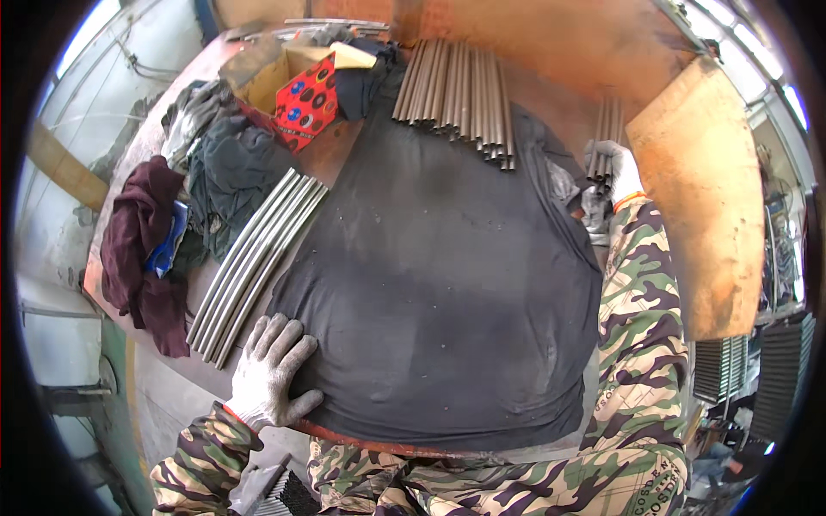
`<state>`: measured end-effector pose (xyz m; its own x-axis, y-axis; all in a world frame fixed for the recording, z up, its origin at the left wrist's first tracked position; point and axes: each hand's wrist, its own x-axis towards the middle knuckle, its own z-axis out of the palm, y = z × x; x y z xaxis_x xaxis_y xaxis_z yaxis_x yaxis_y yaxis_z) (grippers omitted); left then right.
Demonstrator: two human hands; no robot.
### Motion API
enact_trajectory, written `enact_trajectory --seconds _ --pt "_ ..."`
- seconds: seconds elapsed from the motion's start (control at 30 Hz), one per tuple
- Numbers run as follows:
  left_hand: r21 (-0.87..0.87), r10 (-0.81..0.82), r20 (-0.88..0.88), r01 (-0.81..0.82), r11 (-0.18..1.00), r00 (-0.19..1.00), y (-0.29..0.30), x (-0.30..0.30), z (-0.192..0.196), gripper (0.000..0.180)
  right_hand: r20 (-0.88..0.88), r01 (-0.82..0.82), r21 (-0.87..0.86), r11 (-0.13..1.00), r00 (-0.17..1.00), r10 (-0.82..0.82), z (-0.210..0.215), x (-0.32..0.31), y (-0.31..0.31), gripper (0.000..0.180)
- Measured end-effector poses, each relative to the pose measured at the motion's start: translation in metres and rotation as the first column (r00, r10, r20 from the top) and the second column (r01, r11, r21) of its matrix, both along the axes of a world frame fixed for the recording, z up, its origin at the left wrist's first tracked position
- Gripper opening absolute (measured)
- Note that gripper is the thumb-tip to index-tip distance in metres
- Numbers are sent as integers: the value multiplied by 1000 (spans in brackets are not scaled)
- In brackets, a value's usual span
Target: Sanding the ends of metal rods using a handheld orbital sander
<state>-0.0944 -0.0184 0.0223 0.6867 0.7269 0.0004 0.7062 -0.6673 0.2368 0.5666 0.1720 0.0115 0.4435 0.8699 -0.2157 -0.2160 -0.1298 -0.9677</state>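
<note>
My left hand (pixel 274 370), in a grey-white knit glove, lies with fingers stretched out on the near left edge of a black cloth (pixel 439 284) spread over the table. Just beyond its fingertips is a row of shiny metal tubes (pixel 255 267) lying side by side. My right arm reaches far out to the right. There my gloved right hand (pixel 614 168) has its fingers curled round the near ends of a small group of duller metal tubes (pixel 610 120). How many tubes it grips cannot be made out. A crumpled grey glove or rag (pixel 594 211) lies just below that hand.
A large stack of metal tubes (pixel 456 95) lies at the cloth's far edge. To the left are a maroon cloth (pixel 142 232), dark green rags (pixel 232 163) and an opened cardboard box (pixel 258 77) with a red printed panel (pixel 307 103). A wooden board (pixel 705 206) stands along the right side.
</note>
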Motion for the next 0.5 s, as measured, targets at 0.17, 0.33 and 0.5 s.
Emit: enact_trajectory --seconds 0.17,0.33,0.5 --pt "33 -20 20 19 999 1000 -3 0 -4 90 78 -63 7 998 995 62 54 -47 -67 16" --pt "244 -169 99 141 959 981 -5 32 19 84 586 -362 231 903 793 169 73 -124 -148 10" --pt "-171 146 683 -38 984 716 4 164 60 103 530 -267 226 937 841 111 76 -237 -215 52"
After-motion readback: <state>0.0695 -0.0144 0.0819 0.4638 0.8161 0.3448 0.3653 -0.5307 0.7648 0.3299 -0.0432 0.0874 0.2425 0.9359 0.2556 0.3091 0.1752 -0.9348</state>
